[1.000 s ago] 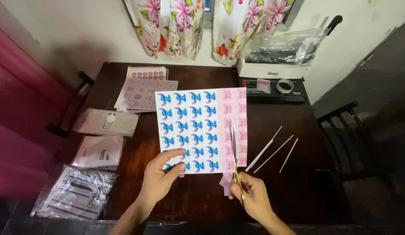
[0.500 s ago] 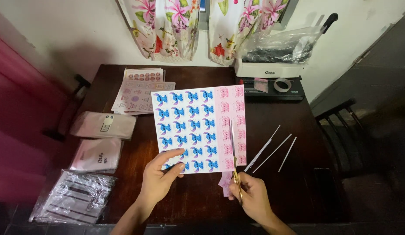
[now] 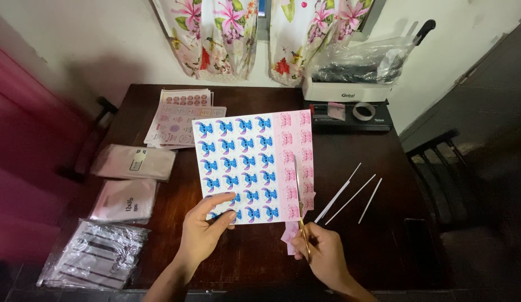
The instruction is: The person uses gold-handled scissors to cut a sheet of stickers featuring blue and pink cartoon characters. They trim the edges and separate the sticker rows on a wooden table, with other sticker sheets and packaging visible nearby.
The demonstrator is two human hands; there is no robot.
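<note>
Pinched at its lower left corner between thumb and fingers of the left hand (image 3: 202,235), the sticker sheet (image 3: 252,168) with blue and pink cartoon figures is held above the dark wooden table (image 3: 260,263). Closed around the handles, the right hand (image 3: 322,254) holds the scissors (image 3: 298,201), whose blades run up the pink columns, seemingly partway through a cut. Three thin white paper strips (image 3: 350,196) lie just to the right.
</note>
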